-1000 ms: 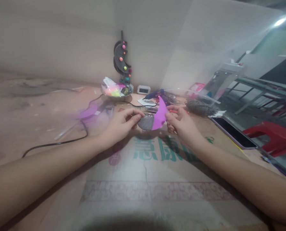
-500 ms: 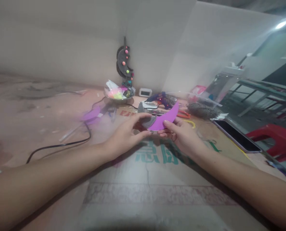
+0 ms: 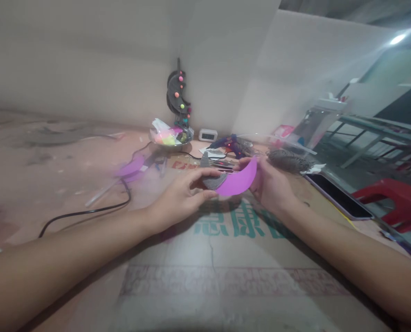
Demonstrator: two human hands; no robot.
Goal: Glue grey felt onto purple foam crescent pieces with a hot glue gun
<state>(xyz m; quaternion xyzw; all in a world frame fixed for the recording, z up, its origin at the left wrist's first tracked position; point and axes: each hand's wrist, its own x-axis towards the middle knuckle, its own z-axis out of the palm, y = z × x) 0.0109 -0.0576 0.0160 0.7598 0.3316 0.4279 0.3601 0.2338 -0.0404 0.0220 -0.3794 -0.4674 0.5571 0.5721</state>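
Note:
My left hand (image 3: pixel 181 196) pinches the grey-covered end (image 3: pixel 215 181) of a crescent-shaped piece between thumb and fingers. The rest of this crescent (image 3: pixel 238 182) is bare purple and curves up to a point at the right. My right hand (image 3: pixel 272 182) is behind the purple tip, near the tools at the back. Its fingers are largely hidden by the crescent, and whether they hold anything does not show. Dark tools with metal shafts (image 3: pixel 222 164) lie just beyond the crescent.
Behind are a glue gun (image 3: pixel 231 143), a small digital clock (image 3: pixel 208 135), a bowl (image 3: pixel 170 144) of scraps and a hanging crescent ornament (image 3: pixel 176 94). Grey yarn (image 3: pixel 290 160) and a phone (image 3: pixel 340 196) lie right. A black cable (image 3: pixel 87 210) and another purple piece (image 3: pixel 131 168) lie left.
My right hand has let go of the crescent and moved back behind its tip, covering where the orange scissor-like handles showed. My left hand keeps the crescent, now slightly lower.

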